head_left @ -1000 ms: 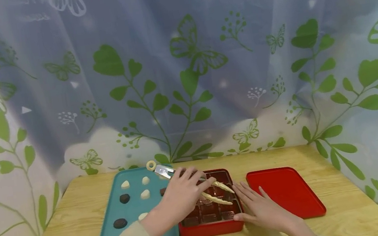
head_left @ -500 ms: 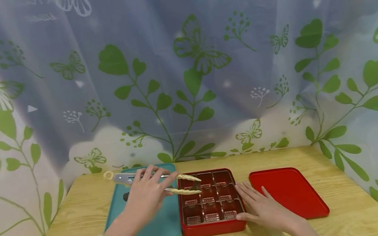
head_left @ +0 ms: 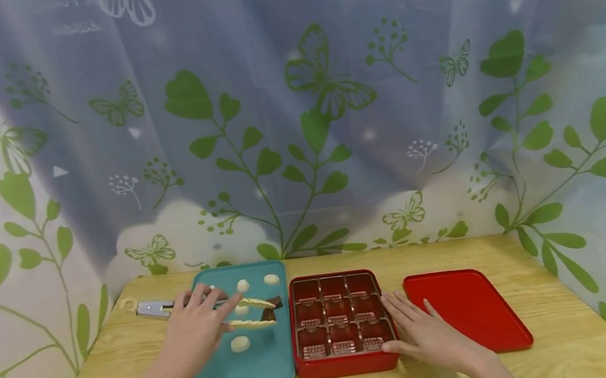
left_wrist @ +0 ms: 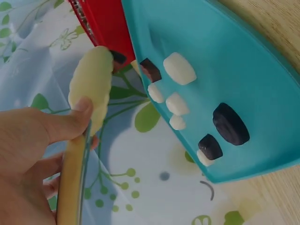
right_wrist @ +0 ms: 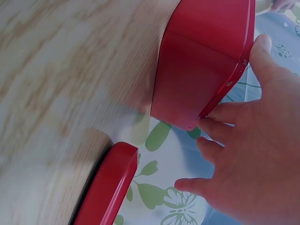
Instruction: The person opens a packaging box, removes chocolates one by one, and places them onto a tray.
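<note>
Wooden table (head_left: 567,345): I see my left hand (head_left: 197,329) gripping tongs (head_left: 239,314) (tips pointing to 3 o'clock) at a dark chocolate (head_left: 268,314); right hand (head_left: 427,334) flat, steadying the red box (head_left: 347,365).

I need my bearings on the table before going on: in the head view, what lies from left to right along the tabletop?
Tongs handle → left hand → teal tray → red compartment box → right hand → red lid.
</note>
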The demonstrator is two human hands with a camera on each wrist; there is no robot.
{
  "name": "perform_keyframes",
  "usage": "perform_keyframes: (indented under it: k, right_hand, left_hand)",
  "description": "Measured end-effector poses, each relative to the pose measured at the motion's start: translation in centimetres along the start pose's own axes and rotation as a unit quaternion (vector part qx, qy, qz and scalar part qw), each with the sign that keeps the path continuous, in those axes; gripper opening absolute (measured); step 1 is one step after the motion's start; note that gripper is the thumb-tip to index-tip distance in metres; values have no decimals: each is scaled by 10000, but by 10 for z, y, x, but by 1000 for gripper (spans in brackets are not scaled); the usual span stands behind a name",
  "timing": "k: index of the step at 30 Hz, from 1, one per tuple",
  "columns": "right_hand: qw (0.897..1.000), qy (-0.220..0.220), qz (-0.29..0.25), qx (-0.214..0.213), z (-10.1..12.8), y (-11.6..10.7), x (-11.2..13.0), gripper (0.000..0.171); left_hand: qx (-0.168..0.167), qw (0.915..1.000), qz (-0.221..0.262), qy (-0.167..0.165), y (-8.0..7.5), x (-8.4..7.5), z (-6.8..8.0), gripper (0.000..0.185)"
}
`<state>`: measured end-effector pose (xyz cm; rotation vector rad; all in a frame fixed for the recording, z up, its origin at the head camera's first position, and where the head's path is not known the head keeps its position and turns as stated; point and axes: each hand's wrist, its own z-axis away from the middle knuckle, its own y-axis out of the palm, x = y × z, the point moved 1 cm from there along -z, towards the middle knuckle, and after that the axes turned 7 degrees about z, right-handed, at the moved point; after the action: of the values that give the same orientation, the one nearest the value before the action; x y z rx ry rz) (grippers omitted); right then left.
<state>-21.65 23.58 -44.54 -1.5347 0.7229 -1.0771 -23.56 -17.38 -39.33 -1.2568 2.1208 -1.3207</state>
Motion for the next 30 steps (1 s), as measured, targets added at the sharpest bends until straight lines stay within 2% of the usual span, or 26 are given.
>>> perform_keyframes:
  k: [5, 11, 18, 21, 30]
  right_hand:
    - [10000, -1, -68, 25, 0, -1, 1, 92]
    - [9999, -37, -130, 80, -1, 1, 2, 92]
    - [9999, -15, -102, 83, -1, 2, 1, 93]
    - [9999, -4, -99, 94, -1, 2, 0, 93]
    - [9999, 36, -67, 87, 0, 0, 0, 91]
  left_hand:
    - [368, 9993, -12, 40, 6, -4, 0, 52]
    - [590, 9982, 52, 124, 18, -11, 0, 48]
    - [945, 9953, 85, -176, 26, -13, 0, 52]
    - [932, 9950, 150, -328, 27, -12, 2, 56]
    - [542, 9956, 489, -591, 33, -6, 14, 61]
